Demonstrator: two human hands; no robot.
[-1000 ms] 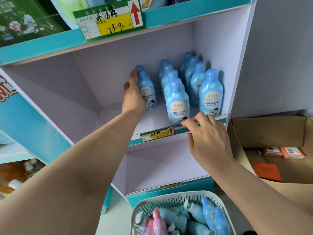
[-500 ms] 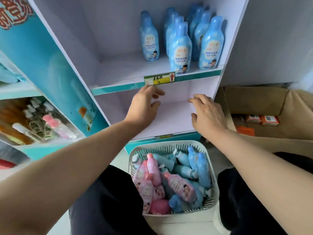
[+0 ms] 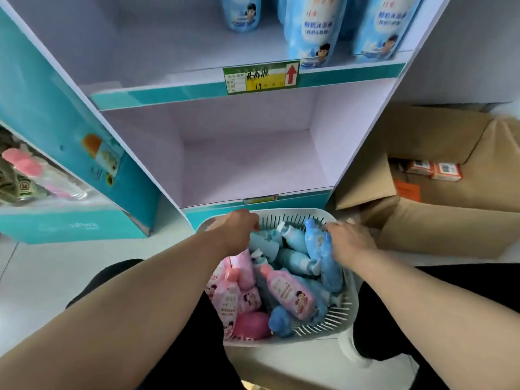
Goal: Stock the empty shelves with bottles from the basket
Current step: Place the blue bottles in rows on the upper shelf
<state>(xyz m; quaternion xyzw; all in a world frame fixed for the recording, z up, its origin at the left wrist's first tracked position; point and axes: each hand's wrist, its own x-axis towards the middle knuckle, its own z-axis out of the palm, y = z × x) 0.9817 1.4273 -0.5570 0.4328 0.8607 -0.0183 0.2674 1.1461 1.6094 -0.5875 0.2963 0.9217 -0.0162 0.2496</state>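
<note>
Grab step: I'd take one light-blue plastic bottle [image 3: 314, 239] per hand by the body, cap up, ready for the empty lilac lower shelf [image 3: 244, 164]. Both forearms reach down over the white slatted plastic basket [image 3: 334, 316]. Left hand [image 3: 239, 229] is at its far-left corner, right hand [image 3: 349, 240] at the far-right edge beside the blue ones. Fingers curl under, so can't tell if they're gripping anything.

basket [image 3: 347, 311] before shelf unit [image 3: 247, 164] | bottles [image 3: 289, 291] in basket | box [image 3: 450, 220] right of basket

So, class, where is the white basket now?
Head view, low centre: the white basket sits directly before the empty bottom shelf, left of the cardboard box.
</note>
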